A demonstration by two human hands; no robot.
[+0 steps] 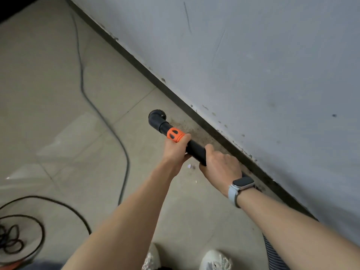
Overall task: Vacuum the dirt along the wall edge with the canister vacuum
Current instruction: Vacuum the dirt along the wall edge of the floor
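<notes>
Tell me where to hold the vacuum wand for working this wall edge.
Grip the straight black tube of the vacuum wand from above, behind the orange collar, as the left hand and right hand do; the nozzle stays free.

I see the black vacuum wand [195, 149] with its orange collar [175, 135], its brush nozzle [157, 116] beside brown dirt [196, 131] along the dark baseboard [175, 94].
</notes>
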